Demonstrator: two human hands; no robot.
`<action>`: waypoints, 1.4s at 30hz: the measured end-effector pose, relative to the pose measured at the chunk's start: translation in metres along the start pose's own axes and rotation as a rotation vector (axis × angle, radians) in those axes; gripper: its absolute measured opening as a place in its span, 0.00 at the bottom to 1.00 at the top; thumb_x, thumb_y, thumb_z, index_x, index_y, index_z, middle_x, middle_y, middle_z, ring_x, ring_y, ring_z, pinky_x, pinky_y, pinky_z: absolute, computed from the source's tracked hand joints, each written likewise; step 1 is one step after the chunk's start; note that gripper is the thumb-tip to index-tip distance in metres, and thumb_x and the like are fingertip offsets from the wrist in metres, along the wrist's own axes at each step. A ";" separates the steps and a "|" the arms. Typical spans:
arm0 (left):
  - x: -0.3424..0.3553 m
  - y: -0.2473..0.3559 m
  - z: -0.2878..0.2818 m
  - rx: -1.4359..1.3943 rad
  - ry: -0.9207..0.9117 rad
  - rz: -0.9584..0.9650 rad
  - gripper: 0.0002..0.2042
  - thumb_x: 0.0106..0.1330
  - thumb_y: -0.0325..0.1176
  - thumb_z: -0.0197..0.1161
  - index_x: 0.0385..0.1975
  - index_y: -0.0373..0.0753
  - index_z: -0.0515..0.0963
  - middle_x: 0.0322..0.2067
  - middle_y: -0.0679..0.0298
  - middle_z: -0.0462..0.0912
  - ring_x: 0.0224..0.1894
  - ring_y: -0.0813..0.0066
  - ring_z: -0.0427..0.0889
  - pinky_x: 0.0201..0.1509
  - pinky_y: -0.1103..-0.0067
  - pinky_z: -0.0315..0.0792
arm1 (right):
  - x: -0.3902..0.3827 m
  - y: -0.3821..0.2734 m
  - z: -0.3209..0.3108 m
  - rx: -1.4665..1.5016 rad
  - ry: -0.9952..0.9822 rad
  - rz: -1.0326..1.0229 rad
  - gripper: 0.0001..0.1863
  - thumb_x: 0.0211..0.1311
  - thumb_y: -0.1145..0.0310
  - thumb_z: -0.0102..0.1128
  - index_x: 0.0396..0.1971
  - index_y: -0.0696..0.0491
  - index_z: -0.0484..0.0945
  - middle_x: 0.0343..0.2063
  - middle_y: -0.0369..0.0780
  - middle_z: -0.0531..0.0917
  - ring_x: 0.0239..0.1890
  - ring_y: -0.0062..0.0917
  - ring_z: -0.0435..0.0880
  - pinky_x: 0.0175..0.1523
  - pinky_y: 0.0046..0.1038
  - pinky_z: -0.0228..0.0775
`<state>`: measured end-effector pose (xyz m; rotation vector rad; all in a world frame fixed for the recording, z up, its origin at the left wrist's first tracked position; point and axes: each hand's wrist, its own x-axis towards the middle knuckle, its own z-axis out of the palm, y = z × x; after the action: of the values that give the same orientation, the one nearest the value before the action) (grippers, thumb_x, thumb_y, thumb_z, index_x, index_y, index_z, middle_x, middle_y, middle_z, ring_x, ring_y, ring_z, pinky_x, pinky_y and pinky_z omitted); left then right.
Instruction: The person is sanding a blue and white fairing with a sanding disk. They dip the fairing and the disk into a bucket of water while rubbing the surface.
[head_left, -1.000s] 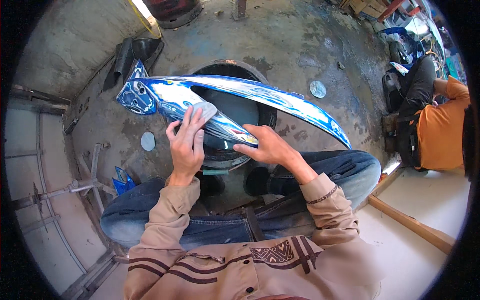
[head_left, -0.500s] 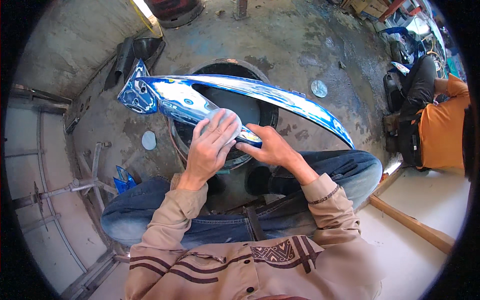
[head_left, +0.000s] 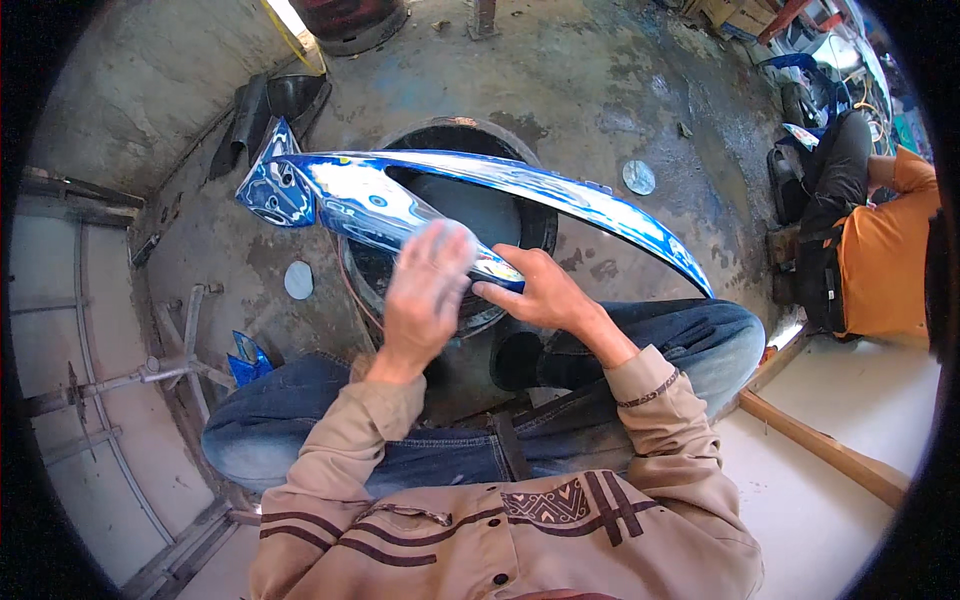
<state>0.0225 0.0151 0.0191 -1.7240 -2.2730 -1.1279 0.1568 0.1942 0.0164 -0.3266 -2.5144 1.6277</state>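
A glossy blue-and-white vehicle body panel [head_left: 350, 195] lies across a round dark tub [head_left: 455, 130] holding greyish liquid. Its long curved arm reaches to the right, and a shorter arm tapers toward me. My left hand [head_left: 422, 305], blurred by motion, lies flattened over a round grey sanding disc [head_left: 468, 245] against the shorter arm. Most of the disc is hidden under the fingers. The tapered tip is gripped by my right hand [head_left: 545, 292], thumb on the near side.
Pale round discs lie on the floor, a left disc [head_left: 298, 280] and a right disc [head_left: 638, 177]. Metal tubing [head_left: 180, 365] and a small blue piece [head_left: 248, 360] are by my left knee. Black parts [head_left: 262, 110] lean at the wall. A person in orange [head_left: 885, 260] sits at right.
My left hand and the disc have shifted slightly over the panel and now blur. My right hand keeps its grip, and the panel has barely moved.
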 end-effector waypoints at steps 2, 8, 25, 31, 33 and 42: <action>0.001 0.003 0.003 -0.080 -0.014 0.063 0.20 0.72 0.26 0.65 0.63 0.39 0.83 0.66 0.54 0.83 0.72 0.47 0.76 0.78 0.54 0.66 | -0.002 0.007 0.003 -0.001 0.032 -0.034 0.19 0.68 0.57 0.72 0.43 0.60 0.81 0.33 0.57 0.86 0.38 0.57 0.85 0.42 0.47 0.75; 0.013 -0.054 -0.026 0.119 0.148 -0.150 0.18 0.74 0.24 0.62 0.63 0.38 0.83 0.64 0.52 0.84 0.72 0.49 0.76 0.76 0.58 0.68 | 0.000 -0.007 -0.003 -0.002 0.001 0.022 0.20 0.68 0.58 0.72 0.43 0.61 0.82 0.32 0.57 0.86 0.38 0.57 0.85 0.42 0.46 0.75; 0.018 -0.060 -0.035 0.089 0.188 -0.218 0.16 0.78 0.23 0.55 0.61 0.36 0.84 0.63 0.51 0.85 0.72 0.50 0.77 0.76 0.62 0.68 | 0.001 -0.008 -0.001 0.000 -0.005 0.022 0.21 0.68 0.57 0.72 0.44 0.62 0.83 0.32 0.58 0.86 0.37 0.56 0.86 0.43 0.45 0.76; 0.002 0.008 0.005 -0.061 0.048 0.007 0.20 0.72 0.26 0.65 0.63 0.40 0.84 0.63 0.53 0.84 0.71 0.49 0.78 0.75 0.57 0.69 | 0.001 0.006 0.006 0.016 0.025 -0.012 0.20 0.67 0.58 0.73 0.46 0.61 0.83 0.35 0.58 0.87 0.41 0.56 0.88 0.45 0.44 0.78; 0.003 0.008 0.002 -0.093 -0.011 0.064 0.21 0.68 0.26 0.68 0.62 0.40 0.84 0.63 0.54 0.84 0.70 0.48 0.78 0.74 0.56 0.71 | -0.002 0.009 0.011 0.080 0.056 -0.071 0.20 0.67 0.59 0.73 0.46 0.60 0.82 0.35 0.57 0.87 0.41 0.55 0.88 0.45 0.44 0.78; 0.014 -0.072 -0.042 0.109 0.196 -0.211 0.17 0.76 0.25 0.60 0.62 0.37 0.83 0.64 0.52 0.83 0.71 0.48 0.76 0.75 0.61 0.69 | 0.002 -0.006 0.004 0.012 -0.016 0.042 0.20 0.69 0.56 0.71 0.43 0.60 0.83 0.33 0.55 0.87 0.38 0.52 0.89 0.43 0.43 0.78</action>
<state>-0.0596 -0.0052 0.0196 -1.2978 -2.3850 -1.1273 0.1529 0.1891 0.0208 -0.3685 -2.5254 1.6667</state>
